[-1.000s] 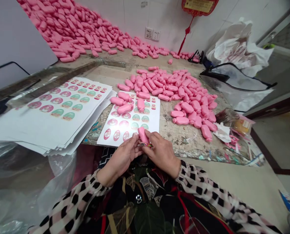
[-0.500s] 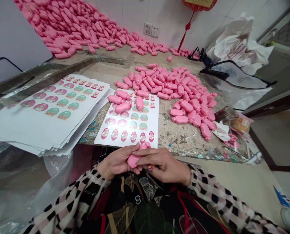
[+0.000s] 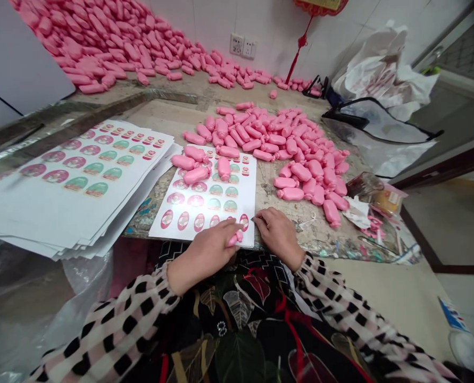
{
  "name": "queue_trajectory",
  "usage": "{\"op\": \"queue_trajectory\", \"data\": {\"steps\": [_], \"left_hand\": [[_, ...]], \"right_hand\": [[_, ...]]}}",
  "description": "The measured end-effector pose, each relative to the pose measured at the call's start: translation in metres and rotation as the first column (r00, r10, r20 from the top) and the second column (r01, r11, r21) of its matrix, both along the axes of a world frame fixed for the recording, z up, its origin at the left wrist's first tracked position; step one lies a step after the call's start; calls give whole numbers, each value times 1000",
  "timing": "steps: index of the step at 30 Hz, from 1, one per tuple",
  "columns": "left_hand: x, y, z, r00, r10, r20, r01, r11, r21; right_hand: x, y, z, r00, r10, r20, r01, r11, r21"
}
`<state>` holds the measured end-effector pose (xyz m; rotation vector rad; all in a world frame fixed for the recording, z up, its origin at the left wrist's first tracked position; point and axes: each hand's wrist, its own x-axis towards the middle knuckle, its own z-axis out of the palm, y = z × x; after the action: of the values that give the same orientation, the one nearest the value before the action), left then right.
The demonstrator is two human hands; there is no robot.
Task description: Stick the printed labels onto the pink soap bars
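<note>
My left hand [image 3: 207, 250] is closed around a small pink plastic bottle [image 3: 235, 239]; only its end shows past my fingers, and the rest is hidden. That hand hovers over the front edge of a white sticker sheet [image 3: 237, 240] printed with pink and green oval labels. At the sheet's right edge is my right hand [image 3: 279, 234], its thumb and fingertips drawn together beside the last red oval label [image 3: 243, 222]. A small dark spot shows at those fingertips, too small to make out. Several loose pink bottles [image 3: 197, 175] lie on the sheet's upper part.
Behind the sheet spreads a heap of pink bottles [image 3: 276, 140], and a larger pile [image 3: 113, 40] lies against the wall. A stack of sticker sheets [image 3: 61, 213] is at left. Plastic bags [image 3: 380, 69] and wrapped food [image 3: 386, 201] are on the right.
My hands have parted. The left has carried the bottle forward and turned palm down over the sheet; the right has let go of the bottle and moved to the sheet's right edge.
</note>
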<state>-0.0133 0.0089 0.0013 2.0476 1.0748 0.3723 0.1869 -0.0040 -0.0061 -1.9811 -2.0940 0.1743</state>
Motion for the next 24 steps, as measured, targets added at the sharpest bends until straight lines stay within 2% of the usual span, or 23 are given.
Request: {"op": "queue_trajectory", "data": {"steps": [4,8,11,14,19,24], "left_hand": [[6,-6,-8,956,-104,-273,132,987,87],[10,-10,-7,904,-109,-413,182,973,143],[11,-11,-5,889,-112,-444,205,965,166],[12,-11,-5,877,-109,-469,211,962,172],[14,-11,-8,873,-99,-478,221,953,208],[14,-10,-7,890,-108,-444,213,958,194]], "right_hand": [[-5,2,0,996,24,85,-24,1000,1],[-3,6,4,988,64,142,-63,998,-14],[1,8,5,992,88,88,-86,996,-28],[4,8,0,996,85,-30,-87,995,-39],[-3,0,-12,973,-52,-224,43,998,-43],[-9,1,-12,968,-110,-226,96,993,-75]]}}
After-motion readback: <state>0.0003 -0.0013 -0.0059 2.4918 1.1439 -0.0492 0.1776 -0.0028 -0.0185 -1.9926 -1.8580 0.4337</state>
